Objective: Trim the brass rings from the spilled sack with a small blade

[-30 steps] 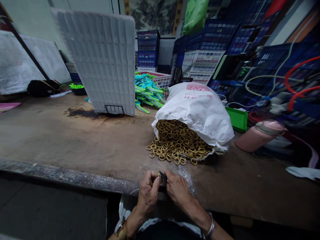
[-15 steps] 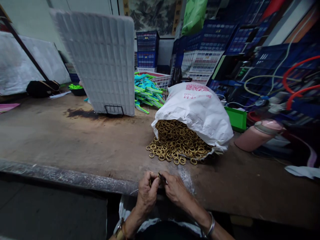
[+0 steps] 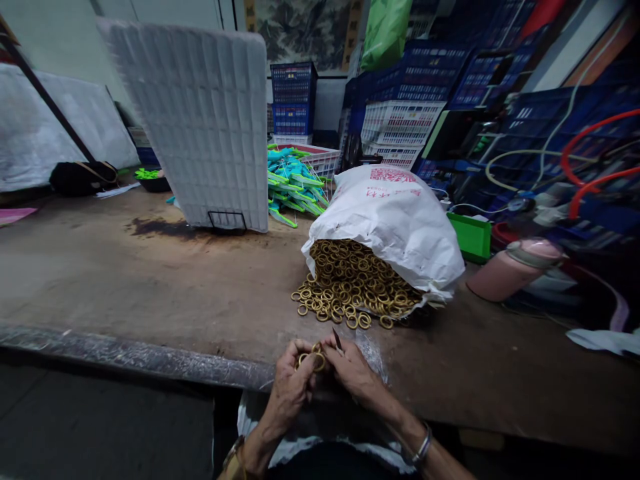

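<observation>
My left hand (image 3: 291,379) is closed at the table's front edge, with a few brass-coloured rings (image 3: 320,363) pinched between thumb and fingers. Close beside it, my right hand (image 3: 354,372) grips a small dark knife (image 3: 337,339), its pointed blade sticking up past the fingers. The right fingertips meet one of the rings; whether they also pinch it, I cannot tell. Just beyond both hands, a heap of loose rings (image 3: 350,293) spills from the mouth of a white woven sack (image 3: 395,210) with red print, which lies on its side.
A white ribbed panel (image 3: 200,127) stands upright in a black wire stand on the brown table (image 3: 90,267). Behind lie green and blue plastic pieces (image 3: 295,183). A pink bottle (image 3: 515,267) and a green tray (image 3: 470,237) are on the right. Stacked blue crates (image 3: 294,93) fill the back.
My hands have drawn slightly apart and turned, so the rings in the left hand show more. The knife blade now points up, away from the rings.
</observation>
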The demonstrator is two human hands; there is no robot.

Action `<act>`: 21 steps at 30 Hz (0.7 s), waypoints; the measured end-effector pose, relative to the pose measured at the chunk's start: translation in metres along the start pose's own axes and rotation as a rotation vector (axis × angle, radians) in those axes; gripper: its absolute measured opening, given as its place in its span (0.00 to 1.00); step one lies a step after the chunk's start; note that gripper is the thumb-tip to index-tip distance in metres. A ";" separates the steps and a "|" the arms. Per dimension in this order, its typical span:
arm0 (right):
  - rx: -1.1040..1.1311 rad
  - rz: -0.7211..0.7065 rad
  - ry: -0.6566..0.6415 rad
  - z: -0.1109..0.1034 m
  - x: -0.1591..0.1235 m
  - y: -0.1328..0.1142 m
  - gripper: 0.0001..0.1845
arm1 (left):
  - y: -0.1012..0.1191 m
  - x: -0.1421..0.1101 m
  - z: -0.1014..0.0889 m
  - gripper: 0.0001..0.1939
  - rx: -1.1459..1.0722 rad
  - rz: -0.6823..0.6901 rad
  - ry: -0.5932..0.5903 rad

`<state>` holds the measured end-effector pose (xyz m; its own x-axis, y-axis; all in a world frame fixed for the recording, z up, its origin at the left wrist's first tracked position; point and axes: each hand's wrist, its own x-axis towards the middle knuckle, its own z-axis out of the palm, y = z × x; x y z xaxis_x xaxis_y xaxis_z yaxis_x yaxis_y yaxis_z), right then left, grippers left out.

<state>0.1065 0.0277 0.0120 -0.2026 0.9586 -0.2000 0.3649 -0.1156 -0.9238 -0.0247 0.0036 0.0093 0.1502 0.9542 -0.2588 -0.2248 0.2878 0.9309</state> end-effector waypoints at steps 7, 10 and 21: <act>0.269 0.056 -0.073 0.010 -0.003 0.004 0.14 | -0.003 0.004 -0.002 0.18 -0.009 0.010 0.014; 0.242 0.020 -0.050 0.009 -0.001 0.008 0.16 | -0.007 0.006 -0.003 0.18 -0.028 0.022 0.042; 0.112 -0.035 0.019 0.004 -0.001 0.012 0.08 | -0.010 0.007 -0.008 0.17 -0.083 0.034 0.081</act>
<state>0.1075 0.0241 0.0001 -0.1962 0.9671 -0.1618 0.2540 -0.1093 -0.9610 -0.0291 0.0084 -0.0035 0.0635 0.9661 -0.2503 -0.3076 0.2575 0.9160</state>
